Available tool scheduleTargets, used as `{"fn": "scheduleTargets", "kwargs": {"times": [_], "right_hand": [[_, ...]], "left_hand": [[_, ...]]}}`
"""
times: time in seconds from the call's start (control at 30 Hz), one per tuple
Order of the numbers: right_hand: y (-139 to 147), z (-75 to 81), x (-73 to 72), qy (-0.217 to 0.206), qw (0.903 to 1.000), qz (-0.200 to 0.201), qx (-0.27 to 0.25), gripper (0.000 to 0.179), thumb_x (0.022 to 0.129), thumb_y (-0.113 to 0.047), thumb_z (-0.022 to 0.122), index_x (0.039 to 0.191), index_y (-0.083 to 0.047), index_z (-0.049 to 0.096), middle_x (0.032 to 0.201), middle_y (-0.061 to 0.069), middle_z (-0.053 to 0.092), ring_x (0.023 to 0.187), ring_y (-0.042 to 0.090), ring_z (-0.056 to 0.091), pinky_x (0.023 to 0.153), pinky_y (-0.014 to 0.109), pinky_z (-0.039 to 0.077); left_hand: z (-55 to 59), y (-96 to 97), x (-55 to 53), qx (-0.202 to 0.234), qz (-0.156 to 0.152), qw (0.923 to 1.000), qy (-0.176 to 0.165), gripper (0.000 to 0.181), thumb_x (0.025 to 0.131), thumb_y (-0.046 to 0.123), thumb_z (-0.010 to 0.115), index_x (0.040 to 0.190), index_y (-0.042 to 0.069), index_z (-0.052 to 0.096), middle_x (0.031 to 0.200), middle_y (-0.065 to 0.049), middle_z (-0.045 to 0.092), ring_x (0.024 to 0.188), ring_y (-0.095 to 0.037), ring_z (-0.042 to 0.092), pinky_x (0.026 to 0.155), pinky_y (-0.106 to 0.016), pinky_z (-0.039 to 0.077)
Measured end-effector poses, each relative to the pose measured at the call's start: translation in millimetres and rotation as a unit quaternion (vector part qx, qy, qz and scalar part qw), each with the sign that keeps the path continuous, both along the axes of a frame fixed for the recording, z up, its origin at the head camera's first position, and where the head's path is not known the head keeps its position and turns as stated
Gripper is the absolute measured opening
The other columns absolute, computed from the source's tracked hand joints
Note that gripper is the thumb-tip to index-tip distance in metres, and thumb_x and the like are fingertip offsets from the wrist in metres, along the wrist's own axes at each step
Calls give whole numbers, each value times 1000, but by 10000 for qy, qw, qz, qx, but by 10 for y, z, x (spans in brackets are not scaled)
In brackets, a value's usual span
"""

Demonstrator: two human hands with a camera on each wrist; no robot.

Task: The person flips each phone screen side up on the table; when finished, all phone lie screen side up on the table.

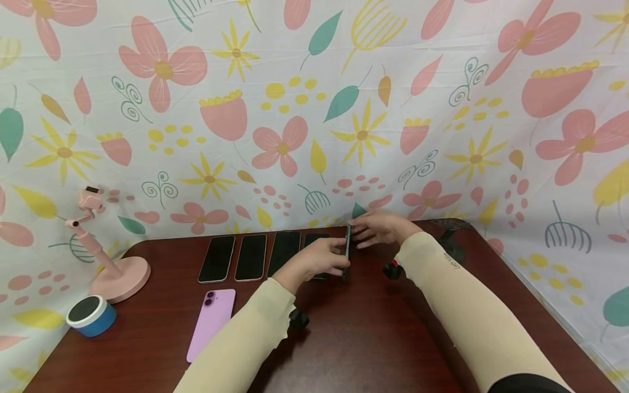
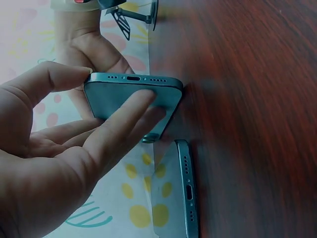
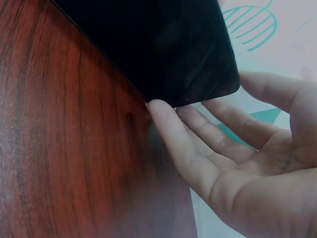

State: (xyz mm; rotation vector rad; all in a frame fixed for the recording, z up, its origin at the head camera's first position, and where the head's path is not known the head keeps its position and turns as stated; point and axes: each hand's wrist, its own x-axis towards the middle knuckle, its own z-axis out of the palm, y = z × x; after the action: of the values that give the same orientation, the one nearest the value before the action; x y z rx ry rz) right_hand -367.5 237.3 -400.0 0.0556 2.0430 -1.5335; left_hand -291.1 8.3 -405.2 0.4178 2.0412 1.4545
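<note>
A smartphone [image 1: 348, 244] is tilted up on its long edge above the table, between both hands. My left hand [image 1: 323, 258] grips its near end: in the left wrist view the thumb is at a corner beside the charging port and the fingers lie along the teal back. At the far end, my right hand [image 1: 377, 227] holds the phone by its corners, fingertips right at the edge of the black screen [image 3: 173, 49]. Another phone [image 2: 188, 191] lies flat beside it, partly hidden by the left hand in the head view.
Three more phones, including one at the left end [image 1: 217, 259], lie screen up in a row. A purple phone [image 1: 211, 325] lies back up in front. To the left are a pink stand [image 1: 105, 262] and a blue-and-white round container [image 1: 92, 316]. A dark stand [image 1: 449, 243] is back right.
</note>
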Motion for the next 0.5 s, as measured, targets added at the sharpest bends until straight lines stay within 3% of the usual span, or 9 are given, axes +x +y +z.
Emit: {"fn": "scheduleTargets", "kwargs": {"times": [0.33,0.5], "right_hand": [[9,-79,-28,44,10000,-55,-19,60,113,-34,53,159,4,43,166,29,39,154,46,43,117,53,52],[12,-89,-25,112,9999,-27,-7,61,116,-35,44,163,4,35,169,31,34,157,47,39,120,53,49]], "left_hand": [[3,-3,23,-70,157,9997,156,76,96,7,65,167,11,37,164,-29,43,122,-39,74,102,-47,61],[11,-9,27,-45,272,9995,170,75,96,4,64,167,12,39,164,-27,45,120,-37,75,102,-48,62]]}}
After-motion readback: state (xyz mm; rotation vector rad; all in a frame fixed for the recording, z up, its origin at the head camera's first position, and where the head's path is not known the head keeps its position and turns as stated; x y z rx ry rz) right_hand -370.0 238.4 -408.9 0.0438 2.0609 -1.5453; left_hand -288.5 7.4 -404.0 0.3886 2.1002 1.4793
